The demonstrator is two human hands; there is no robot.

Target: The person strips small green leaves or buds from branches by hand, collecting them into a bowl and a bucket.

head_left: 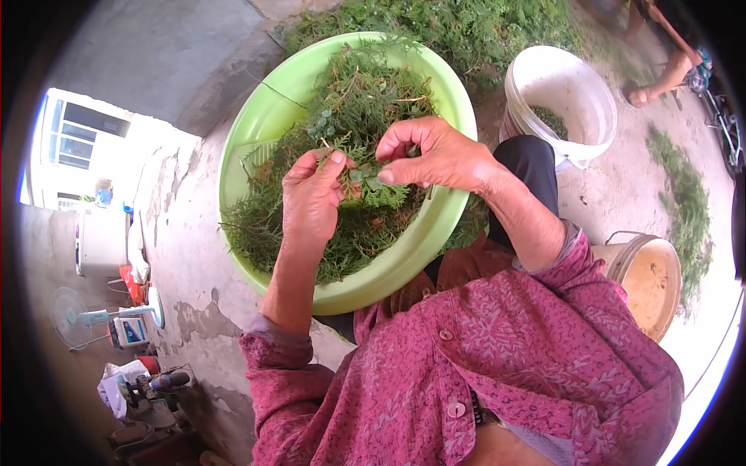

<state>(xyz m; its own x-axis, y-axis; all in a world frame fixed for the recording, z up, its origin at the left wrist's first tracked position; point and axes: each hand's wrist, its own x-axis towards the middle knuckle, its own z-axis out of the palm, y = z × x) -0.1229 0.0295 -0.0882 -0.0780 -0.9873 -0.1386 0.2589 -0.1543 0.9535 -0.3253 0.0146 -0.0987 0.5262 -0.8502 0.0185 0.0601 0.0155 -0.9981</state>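
Note:
A wide green basin (416,256) is heaped with feathery green sprigs (373,89). Over the middle of it, my left hand (311,194) pinches a thin sprig between thumb and forefinger. My right hand (435,155) is just to the right, its thumb and fingers closed on a bit of greenery. Leafy pieces (365,179) show in the gap between the two hands. The fingertips of my right hand partly hide what it grips.
A white bucket (598,116) with some greenery inside stands at the upper right, and a tan bucket (672,287) lies lower right. Cut branches (466,31) cover the ground behind the basin. Another person's leg (668,78) shows at top right. A fan (70,314) is at left.

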